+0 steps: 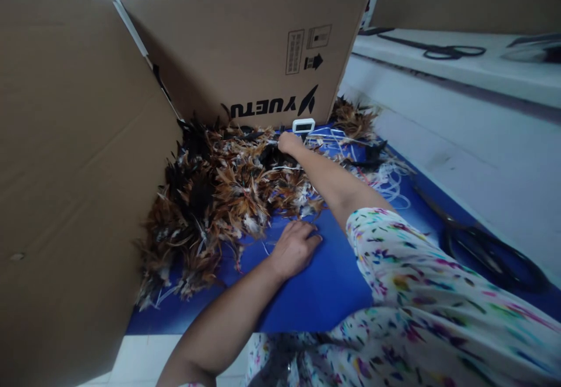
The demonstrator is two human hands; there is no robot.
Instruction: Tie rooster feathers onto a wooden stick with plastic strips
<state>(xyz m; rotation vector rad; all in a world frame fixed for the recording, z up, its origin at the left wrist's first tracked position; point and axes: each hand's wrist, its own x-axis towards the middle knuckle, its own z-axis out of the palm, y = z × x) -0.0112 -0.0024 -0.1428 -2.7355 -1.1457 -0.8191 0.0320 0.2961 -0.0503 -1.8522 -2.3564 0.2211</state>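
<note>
My right hand (290, 142) reaches far across the blue tabletop (324, 264) into a heap of brown and black feathers (241, 185). Its fingers are closed, and whatever they grip is hidden among dark feathers. Just beyond it sits a small white device with a dark display (303, 126). Closer to my body, my left hand (294, 249) rests palm down on the blue surface at the near edge of the heap. Its fingers are slightly bent, with the thumb apart, and nothing shows in them.
Cardboard panels stand at the left (65, 170) and back (245, 48), the back one printed YUETU. Large black-handled scissors (491, 252) lie at the right. White strings (394, 185) are tangled near the wall. Another pair of scissors (451, 52) is on the ledge.
</note>
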